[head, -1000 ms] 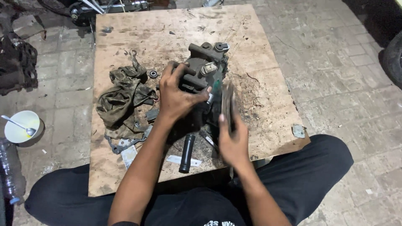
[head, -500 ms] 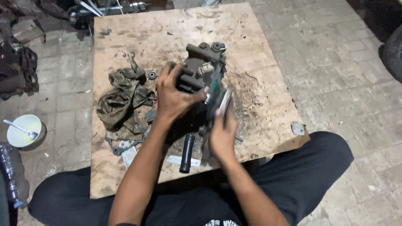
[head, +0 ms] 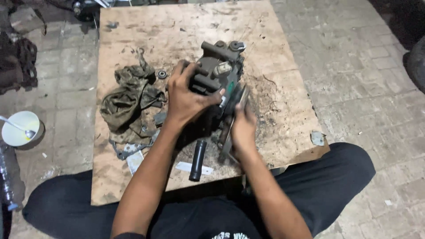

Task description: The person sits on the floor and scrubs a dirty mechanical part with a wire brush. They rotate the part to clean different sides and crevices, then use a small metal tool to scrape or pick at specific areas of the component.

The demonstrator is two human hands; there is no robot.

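White paper slip [head: 194, 167] lies flat near the front edge of the stained plywood board [head: 283, 84], beside a black cylindrical handle [head: 198, 159]; the grimy dark-grey cast-metal compressor body [head: 217, 75] stands mid-board, right of an olive rag [head: 126, 99]. The left hand [head: 186, 99] is clamped over its top; the right hand [head: 243, 130] is closed on the round metal disc [head: 237, 106] at its near end.

The machine part [head: 217, 75] is dark grey with a dull silver fitting and a small green spot, and the disc [head: 234, 117] at its near end is bare grey metal. The bench [head: 283, 110] is pale brown wood, smeared with black grime; on it lie an olive, camouflage-patterned rag [head: 126, 99] and a black tube [head: 198, 160]. A white bowl [head: 20, 128] sits on the grey paved floor [head: 367, 88], and the person's trousers [head: 336, 177] are black.
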